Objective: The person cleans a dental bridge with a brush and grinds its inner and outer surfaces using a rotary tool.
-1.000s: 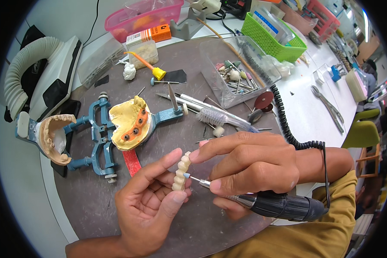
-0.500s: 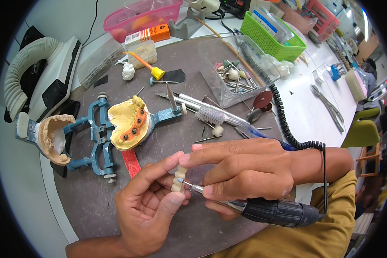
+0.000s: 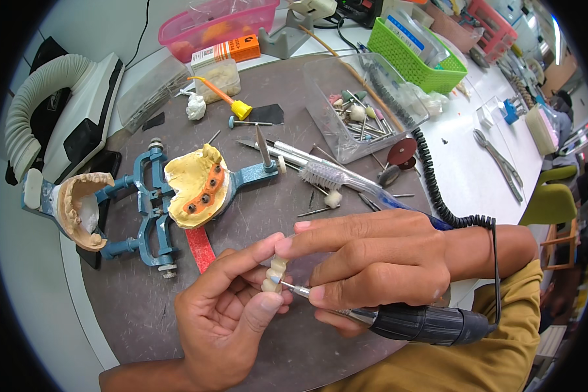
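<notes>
Between the thumb and fingers of my left hand (image 3: 225,310) is a cream-coloured dental bridge (image 3: 276,269), a short row of joined tooth shapes. My right hand (image 3: 379,261) grips a black and silver rotary handpiece (image 3: 431,324) like a pen. Its small pale-blue tip meets or nearly meets the side of the bridge; exact contact is too small to tell. The fingertips of both hands come together at the bridge's upper end. Beyond my hands, a yellow dental cast (image 3: 189,179) with an orange-red gum strip and several dark metal posts is mounted on a blue articulator (image 3: 151,212).
A tan cast (image 3: 72,202) sits on the articulator's left end. Behind my right hand lie a toothbrush (image 3: 326,175) and a clear box (image 3: 336,140) of burs. The handpiece's coiled cord (image 3: 431,176) runs along the right. Pliers (image 3: 500,163) lie on the white table; a white hose (image 3: 29,111) stands left.
The handpiece tip has shifted slightly down along the bridge, which is tilted a little differently. Both hands keep their grips and stay nearly in place.
</notes>
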A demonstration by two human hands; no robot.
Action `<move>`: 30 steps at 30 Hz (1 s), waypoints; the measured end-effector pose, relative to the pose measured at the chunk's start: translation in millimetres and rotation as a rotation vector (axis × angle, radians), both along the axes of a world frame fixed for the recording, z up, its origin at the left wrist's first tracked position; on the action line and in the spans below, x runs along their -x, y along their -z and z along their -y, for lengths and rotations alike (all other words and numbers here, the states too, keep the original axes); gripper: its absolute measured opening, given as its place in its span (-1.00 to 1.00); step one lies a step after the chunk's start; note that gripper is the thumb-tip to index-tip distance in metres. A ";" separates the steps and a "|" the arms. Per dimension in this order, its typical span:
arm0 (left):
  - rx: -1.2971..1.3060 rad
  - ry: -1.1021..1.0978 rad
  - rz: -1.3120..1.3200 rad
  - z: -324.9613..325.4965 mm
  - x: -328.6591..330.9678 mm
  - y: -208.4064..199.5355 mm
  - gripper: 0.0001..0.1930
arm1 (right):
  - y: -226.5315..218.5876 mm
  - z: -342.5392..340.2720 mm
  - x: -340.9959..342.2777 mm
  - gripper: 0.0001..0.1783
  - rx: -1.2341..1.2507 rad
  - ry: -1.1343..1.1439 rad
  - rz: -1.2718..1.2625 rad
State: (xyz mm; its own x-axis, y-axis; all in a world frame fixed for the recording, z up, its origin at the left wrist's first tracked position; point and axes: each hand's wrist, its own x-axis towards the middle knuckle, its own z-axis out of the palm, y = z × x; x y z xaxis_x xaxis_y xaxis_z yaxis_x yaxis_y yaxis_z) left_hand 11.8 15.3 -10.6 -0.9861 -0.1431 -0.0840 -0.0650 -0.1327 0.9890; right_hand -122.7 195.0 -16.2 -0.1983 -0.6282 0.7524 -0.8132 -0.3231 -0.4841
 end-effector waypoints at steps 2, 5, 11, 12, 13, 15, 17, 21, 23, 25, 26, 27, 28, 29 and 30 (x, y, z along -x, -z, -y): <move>0.001 0.000 0.005 -0.2 0.2 -0.8 -0.45 | 0.6 0.5 0.1 -0.73 0.009 0.003 -0.001; -0.004 0.005 0.003 -0.2 0.0 -0.8 -0.45 | 0.3 0.6 1.0 -0.73 0.009 0.003 -0.001; 0.001 0.001 0.010 -0.5 0.0 -1.3 -0.45 | 0.5 0.1 0.8 -0.74 0.004 0.009 0.004; 0.000 0.003 0.008 -0.2 0.0 -1.3 -0.45 | 0.4 -0.1 0.7 -0.74 0.002 0.010 0.004; -0.002 0.006 0.006 0.0 0.0 -1.2 -0.45 | 0.4 0.0 0.5 -0.74 0.002 0.011 0.002; 0.004 0.004 0.008 0.1 -0.8 -1.3 -0.45 | 0.4 0.0 0.1 -0.74 0.006 0.014 -0.005; 0.006 0.002 0.010 -0.1 -0.8 -1.3 -0.45 | 0.2 -0.4 0.5 -0.75 0.000 0.012 -0.009; 0.001 0.004 0.012 -0.4 -0.4 -1.6 -0.46 | 0.3 -2.1 0.5 -0.74 -0.012 0.008 -0.031; -0.002 -0.001 0.009 -0.4 -0.4 -1.4 -0.46 | -1.0 -3.0 0.6 -0.73 -0.027 0.000 -0.018; -0.008 -0.014 0.002 -1.1 -0.4 -1.1 -0.45 | -4.3 -4.7 1.9 -0.72 -0.057 -0.014 0.021; -0.010 -0.016 0.000 -1.5 -0.2 -1.3 -0.45 | -5.7 -5.8 2.1 -0.71 -0.070 -0.015 0.031; -0.012 -0.017 -0.001 -1.7 -0.1 -1.5 -0.45 | -6.1 -6.3 2.0 -0.70 -0.077 -0.015 0.029; -0.014 -0.019 -0.003 -1.9 0.0 -1.7 -0.45 | -6.5 -6.5 1.9 -0.70 -0.083 -0.016 0.027; -0.017 -0.020 -0.003 -1.9 -0.2 -1.4 -0.45 | -6.2 -6.4 1.7 -0.70 -0.080 -0.015 0.028; -0.021 -0.022 -0.003 -1.9 -0.4 -1.1 -0.45 | -5.7 -6.3 1.4 -0.70 -0.077 -0.015 0.028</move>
State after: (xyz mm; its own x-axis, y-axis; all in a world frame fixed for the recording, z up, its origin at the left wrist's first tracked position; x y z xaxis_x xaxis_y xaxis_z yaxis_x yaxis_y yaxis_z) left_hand 12.2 17.3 -9.6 -0.9831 -0.1627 -0.0845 -0.0592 -0.1543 0.9862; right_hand -124.1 201.3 -10.4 -0.2089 -0.6870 0.6960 -0.7942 -0.2961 -0.5307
